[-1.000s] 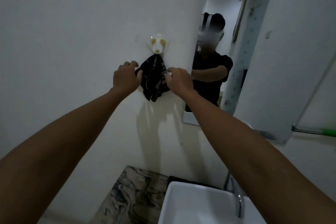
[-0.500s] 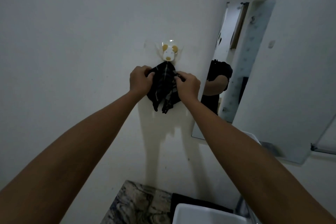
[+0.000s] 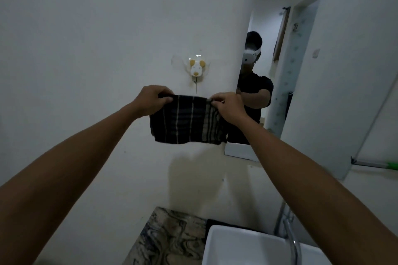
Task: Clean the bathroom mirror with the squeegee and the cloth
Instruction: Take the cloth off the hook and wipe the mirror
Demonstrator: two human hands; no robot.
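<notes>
A dark cloth with pale stripes hangs spread out flat between my two hands, in front of the white wall. My left hand pinches its top left corner and my right hand pinches its top right corner. Just above the cloth, a small dog-shaped wall hook sits bare on the wall. The bathroom mirror fills the wall to the right and reflects a person in a dark shirt. At the far right edge, a metal rod with a green end shows, possibly the squeegee.
Below my arms stands a white basin with a chrome tap. A marbled countertop lies to the left of the basin. Bare white wall covers the left side.
The cloth has come off the dog-shaped hook. It was bunched under the hook with both hands on it; now it is lower and pulled out flat between my hands.
</notes>
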